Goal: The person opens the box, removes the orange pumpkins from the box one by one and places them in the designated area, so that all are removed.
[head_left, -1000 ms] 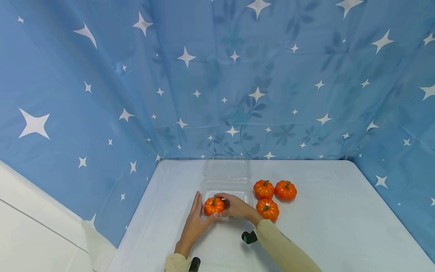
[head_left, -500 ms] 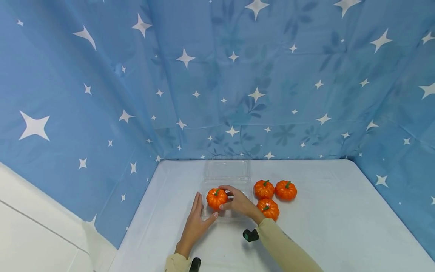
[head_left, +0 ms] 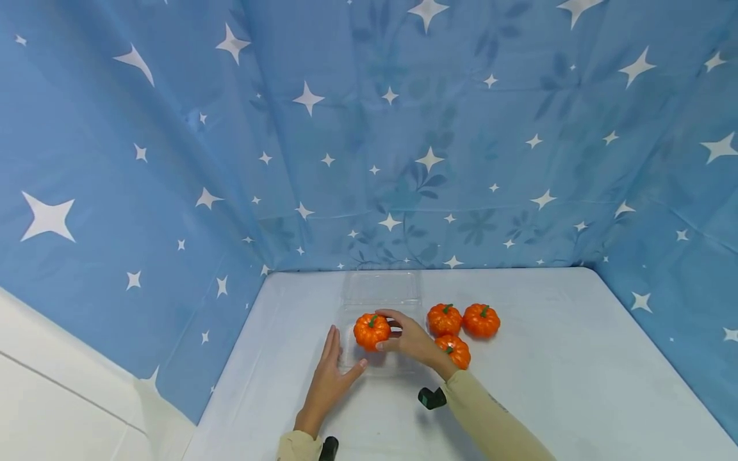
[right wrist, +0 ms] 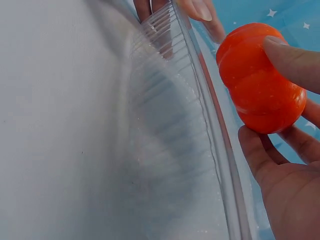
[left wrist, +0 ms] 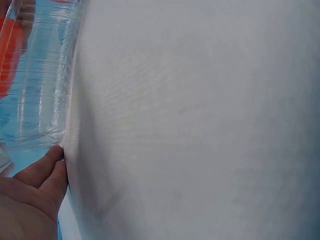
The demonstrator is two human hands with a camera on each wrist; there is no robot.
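My right hand (head_left: 414, 340) grips a small orange toy pumpkin (head_left: 371, 331) with a green stem, thumb on one side and fingers on the other. In the right wrist view that pumpkin (right wrist: 257, 82) is raised above the rim of a clear plastic clamshell container (right wrist: 175, 120). Its hinged lid (head_left: 382, 288) lies folded back toward the curtain. My left hand (head_left: 330, 384) is beside the container's near left corner, fingers straight and thumb spread. In the left wrist view the left hand's fingertips (left wrist: 56, 152) are at the clear wall (left wrist: 45, 100).
Three more orange pumpkins sit just right of the container: one behind (head_left: 444, 319), one farther right (head_left: 482, 321), one in front (head_left: 453, 352), partly hidden by the right wrist. A white table (head_left: 548, 358) lies beneath, and a blue starry curtain (head_left: 375, 128) hangs behind it.
My right hand has lifted the pumpkin away from the container's near left corner, up and slightly right, clear of the left thumb. My left hand has stayed nearly in place.
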